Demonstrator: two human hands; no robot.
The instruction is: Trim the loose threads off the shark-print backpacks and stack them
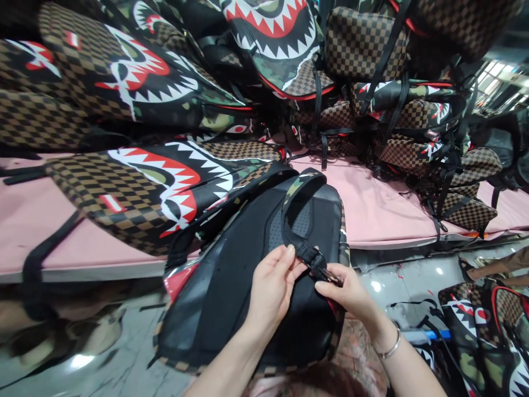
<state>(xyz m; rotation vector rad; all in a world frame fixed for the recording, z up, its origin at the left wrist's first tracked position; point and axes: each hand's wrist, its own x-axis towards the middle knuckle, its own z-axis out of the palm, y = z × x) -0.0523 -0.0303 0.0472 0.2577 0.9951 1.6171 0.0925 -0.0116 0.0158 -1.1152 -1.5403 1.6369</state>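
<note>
Pinching black strap (pixel 304 251) above backpack (pixel 227 275) | left grip (pixel 269 282) clamped on strap | right grip (pixel 351 288) clamped near its end, perhaps a buckle (pixel 320 266), fingers hiding it | backpack straps-up, presumably for access | pink tabletop (pixel 367 204) beyond backpack

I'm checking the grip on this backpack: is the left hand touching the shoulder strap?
Touching. The head view shows the left hand with its thumb and fingertips pinching the shoulder strap, no gap between.
</note>
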